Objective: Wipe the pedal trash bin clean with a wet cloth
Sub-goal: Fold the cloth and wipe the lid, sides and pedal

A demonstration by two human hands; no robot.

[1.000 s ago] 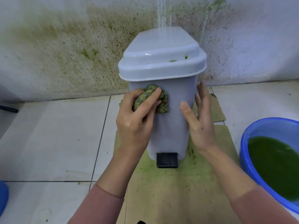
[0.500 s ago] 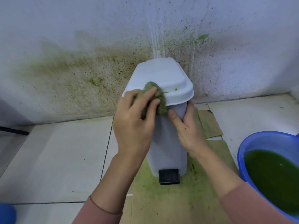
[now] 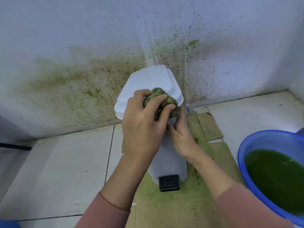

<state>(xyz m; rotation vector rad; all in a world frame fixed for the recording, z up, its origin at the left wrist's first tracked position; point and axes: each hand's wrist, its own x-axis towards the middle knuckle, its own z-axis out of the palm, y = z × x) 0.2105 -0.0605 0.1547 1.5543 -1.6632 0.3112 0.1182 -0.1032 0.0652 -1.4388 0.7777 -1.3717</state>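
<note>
A white pedal trash bin (image 3: pixel 171 163) stands against the stained wall, its lid (image 3: pixel 148 83) down and its black pedal (image 3: pixel 169 183) at the front base. My left hand (image 3: pixel 144 127) presses a wadded green-stained wet cloth (image 3: pixel 161 101) onto the front right edge of the lid. Just below the cloth, my right hand (image 3: pixel 181 137) holds the bin's upper right side under the lid rim. The bin's front face is mostly hidden by my hands.
Green-stained cardboard (image 3: pixel 181 206) lies under the bin on the tiled floor (image 3: pixel 65 162). A blue basin (image 3: pixel 266 140) of green water sits at the right. The wall (image 3: pixel 82 79) behind is spattered green. A dark rod (image 3: pixel 14 146) lies at far left.
My left hand has carried the cloth up from the bin's front face onto the lid's front edge. My right hand slid up the bin's side to just under the lid.
</note>
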